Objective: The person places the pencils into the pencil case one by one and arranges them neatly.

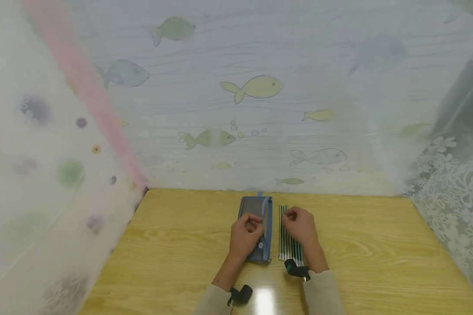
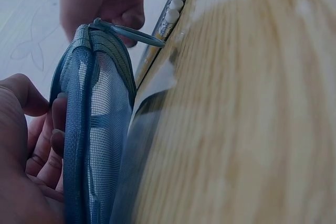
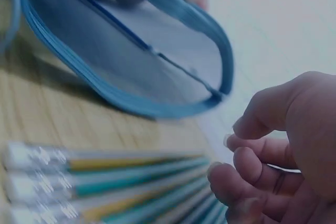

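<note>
A blue mesh zip pencil case [image 1: 254, 204] lies lengthwise on the table, its mouth gaping toward the right. My left hand [image 1: 244, 238] is over its left side; in the left wrist view the thumb and fingers pinch the edge of the case [image 2: 79, 129]. Beside it, a row of pencils [image 1: 287, 245] lies side by side, white eraser ends toward me. Above the far part of that row is my right hand [image 1: 302, 225]. Its fingers [image 3: 262, 153] are loosely bent, with nothing visible between them in the right wrist view, just apart from the pencils [image 3: 142, 182].
The wood-patterned table [image 1: 173, 245] ends at a back curtain [image 1: 260, 144] printed with fish. More patterned sheeting hangs at the left and a flowered lace one [image 1: 465, 192] at the right. A zip pull [image 2: 136, 35] sticks out from the case's near end.
</note>
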Demonstrator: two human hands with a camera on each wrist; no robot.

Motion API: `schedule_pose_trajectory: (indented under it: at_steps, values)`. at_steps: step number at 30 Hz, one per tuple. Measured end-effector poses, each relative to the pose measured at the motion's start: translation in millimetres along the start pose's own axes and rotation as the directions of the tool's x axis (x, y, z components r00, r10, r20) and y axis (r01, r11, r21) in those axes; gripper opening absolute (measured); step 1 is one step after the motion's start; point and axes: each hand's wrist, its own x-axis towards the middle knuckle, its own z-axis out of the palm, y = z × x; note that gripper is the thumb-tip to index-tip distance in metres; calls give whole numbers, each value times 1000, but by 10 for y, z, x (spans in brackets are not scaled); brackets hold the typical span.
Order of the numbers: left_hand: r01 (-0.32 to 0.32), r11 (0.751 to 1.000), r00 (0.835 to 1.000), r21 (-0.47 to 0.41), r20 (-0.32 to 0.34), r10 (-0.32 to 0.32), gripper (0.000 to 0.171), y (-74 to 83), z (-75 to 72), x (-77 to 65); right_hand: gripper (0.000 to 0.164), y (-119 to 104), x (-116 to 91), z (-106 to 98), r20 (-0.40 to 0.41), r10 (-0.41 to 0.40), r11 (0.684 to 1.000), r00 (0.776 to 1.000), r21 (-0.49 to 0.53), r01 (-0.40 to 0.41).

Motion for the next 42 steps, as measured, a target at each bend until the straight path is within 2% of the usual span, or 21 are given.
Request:
schedule_pose_trajectory:
  at_steps: [6,10,20,29,33,38,42]
  values:
    - [-9,1000,1000,-5,-16,9,14,3,-8,23,16,77,11,-180,-19,28,998,999,-51,-29]
    - [4,1000,1000,-14,-11,-5,15,-7,-12,16,19,112,-15,-274,-24,74,993,997,-89,-76]
    - [-26,998,1000,-52,-19,25,15,-25,1,-6,27,140,-57,-375,99,177,974,979,-164,-159]
    - [-21,1000,999,-21,-41,20,16,-21,29,-21,32,144,-96,-417,132,263,954,956,-186,-237]
    - [-25,1000,999,-8,-47,25,15,74,33,-35,38,154,-104,-425,132,268,949,954,-205,-238]
    - [-34,998,998,-46,-47,32,13,291,-13,-83,40,167,-112,-409,120,283,942,952,-221,-252]
    - [-16,998,999,-61,-40,14,12,368,-41,-99,41,165,-116,-379,98,311,931,945,-231,-283]
